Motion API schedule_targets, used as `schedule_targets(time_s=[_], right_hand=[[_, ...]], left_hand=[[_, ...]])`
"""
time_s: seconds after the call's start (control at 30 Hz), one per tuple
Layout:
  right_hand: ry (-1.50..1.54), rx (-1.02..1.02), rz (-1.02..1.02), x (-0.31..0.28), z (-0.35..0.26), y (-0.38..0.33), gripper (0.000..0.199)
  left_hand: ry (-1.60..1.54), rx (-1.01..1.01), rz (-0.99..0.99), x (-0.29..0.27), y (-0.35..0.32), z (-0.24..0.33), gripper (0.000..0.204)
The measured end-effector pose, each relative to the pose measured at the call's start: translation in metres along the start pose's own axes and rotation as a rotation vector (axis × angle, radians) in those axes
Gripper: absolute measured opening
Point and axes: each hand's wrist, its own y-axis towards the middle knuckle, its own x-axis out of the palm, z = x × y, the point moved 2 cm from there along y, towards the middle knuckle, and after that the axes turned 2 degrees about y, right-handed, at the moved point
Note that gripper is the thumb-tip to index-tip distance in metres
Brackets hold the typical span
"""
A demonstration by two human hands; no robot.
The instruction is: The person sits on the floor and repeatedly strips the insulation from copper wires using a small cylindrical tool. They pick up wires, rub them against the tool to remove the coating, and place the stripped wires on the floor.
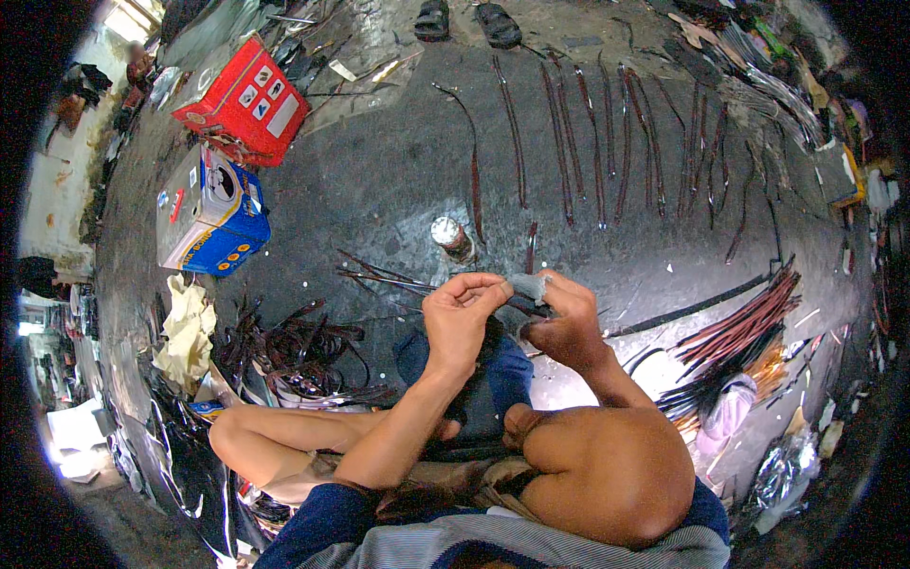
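Note:
In front of my knees, both hands meet near the middle of the view. My left hand [457, 322] is closed, thumb and index finger pinching the end of a thin dark strip [403, 279] that reaches out to the left with others. My right hand [572, 324] is closed beside it, with a grey piece of cloth [528, 287] wrapped at its fingers; the strip passes toward it, partly hidden. Just beyond the hands stands a small can [453, 240] with a whitish top. A short brown strip [531, 248] lies beyond my right hand.
Many glossy dark-brown strips [599, 152] lie in a row on the dark floor mat [379, 142]. A red tin [251, 100] and a blue tin [218, 223] stand at left. Tangled strips [284, 351] lie near my left knee, and a red-brown bundle [744, 322] at right. Sandals [498, 26] lie far ahead.

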Motion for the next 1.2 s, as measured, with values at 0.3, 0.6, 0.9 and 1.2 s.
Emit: schedule_targets(time_s=[0.3, 0.6, 0.9, 1.2], right_hand=[[-0.011, 0.002, 0.014, 0.002, -0.002, 0.003, 0.041], [-0.087, -0.107, 0.123, 0.001, 0.001, 0.01, 0.027], [-0.105, -0.11, 0.028, 0.0, -0.011, 0.015, 0.024], [-0.104, 0.109, 0.014, -0.007, 0.009, -0.026, 0.023]], left_hand=[[0.079, 0.068, -0.044, -0.006, 0.007, -0.005, 0.01], [-0.404, -0.004, -0.146, -0.002, 0.01, -0.015, 0.016], [-0.25, 0.222, -0.076, -0.032, 0.037, 0.005, 0.012], [-0.308, 0.207, 0.069, -0.133, 0.111, 0.027, 0.01]])
